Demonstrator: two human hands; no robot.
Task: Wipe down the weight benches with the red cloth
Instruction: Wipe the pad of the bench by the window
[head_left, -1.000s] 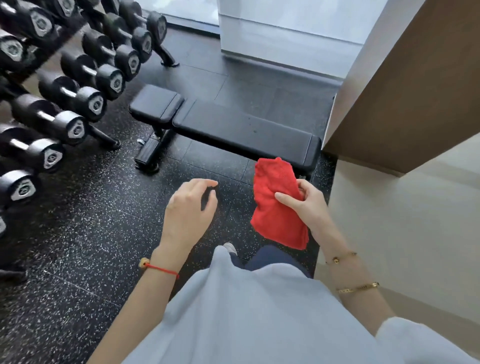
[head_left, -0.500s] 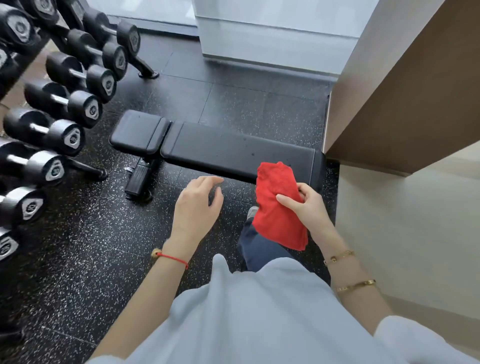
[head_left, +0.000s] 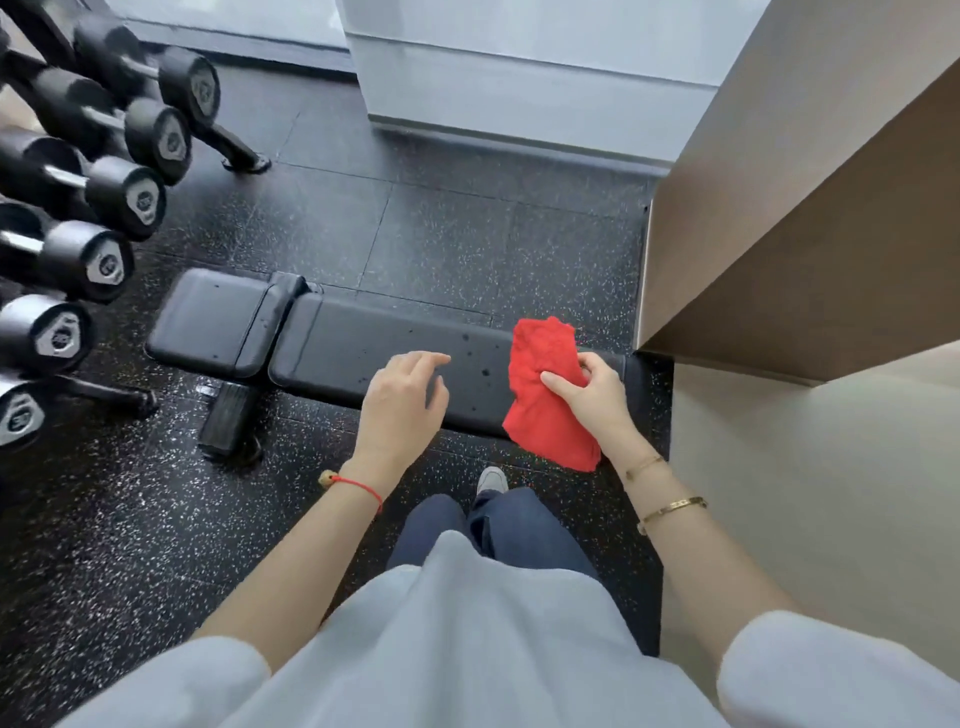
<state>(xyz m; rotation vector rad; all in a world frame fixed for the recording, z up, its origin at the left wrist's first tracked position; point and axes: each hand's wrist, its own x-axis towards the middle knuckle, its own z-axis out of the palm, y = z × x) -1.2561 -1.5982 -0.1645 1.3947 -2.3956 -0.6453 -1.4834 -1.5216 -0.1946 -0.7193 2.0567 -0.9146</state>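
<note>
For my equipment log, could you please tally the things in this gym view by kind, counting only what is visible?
Weight bench: 1
Red cloth: 1, gripped by the right hand
Dumbbells on the rack, at least partly in view: 7
Total: 9
The left hand holds nothing.

a gym weight area: black padded weight bench on speckled rubber floor tiles, beside a rack of black dumbbells with numbered end caps.

Black speckled rubber floor, dumbbell rack left, tan wall right
</note>
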